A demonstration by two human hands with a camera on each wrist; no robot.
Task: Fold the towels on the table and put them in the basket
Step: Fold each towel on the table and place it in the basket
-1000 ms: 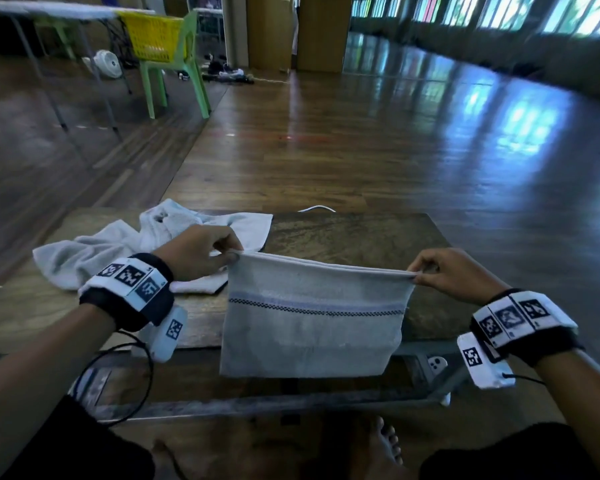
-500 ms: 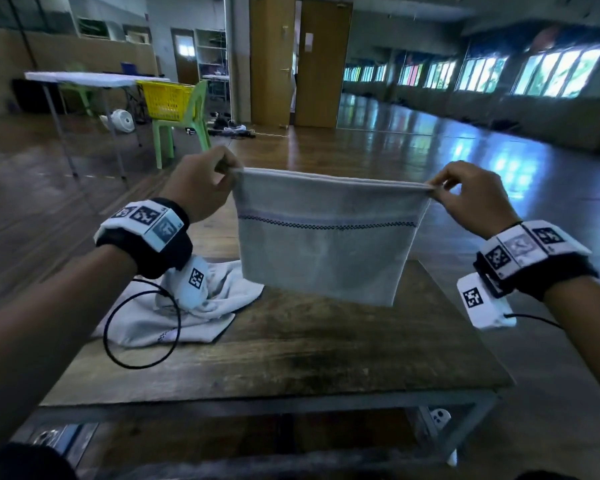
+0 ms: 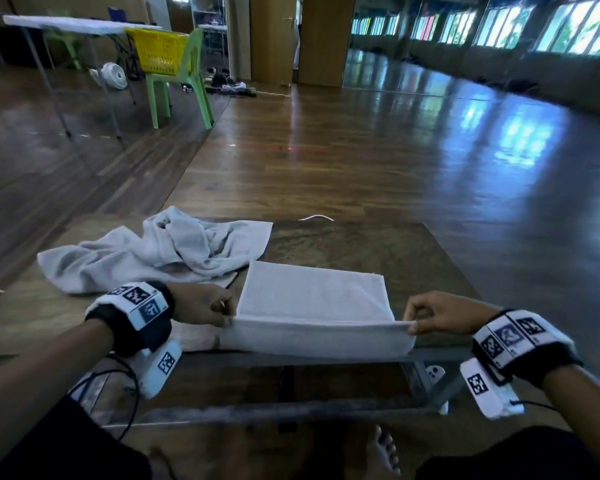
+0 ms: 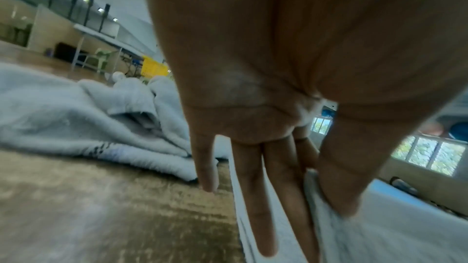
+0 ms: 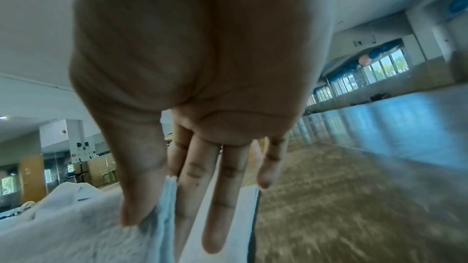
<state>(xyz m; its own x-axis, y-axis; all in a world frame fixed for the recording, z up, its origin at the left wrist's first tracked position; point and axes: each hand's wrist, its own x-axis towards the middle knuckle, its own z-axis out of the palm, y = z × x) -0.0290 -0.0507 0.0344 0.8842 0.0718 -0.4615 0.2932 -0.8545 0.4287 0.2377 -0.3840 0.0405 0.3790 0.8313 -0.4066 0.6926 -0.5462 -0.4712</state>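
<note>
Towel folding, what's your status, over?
Left hand and right hand pinch the towel near corners. Far half lies on table. Crumpled towel waiting alongside.

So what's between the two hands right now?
In the head view, the near edge of the folded towel spans from the left hand to the right hand; each pinches a corner.

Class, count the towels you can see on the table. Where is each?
2: a folded towel at the near edge, pinched by both hands; a crumpled towel at the left. Others could lie hidden beneath.
</note>
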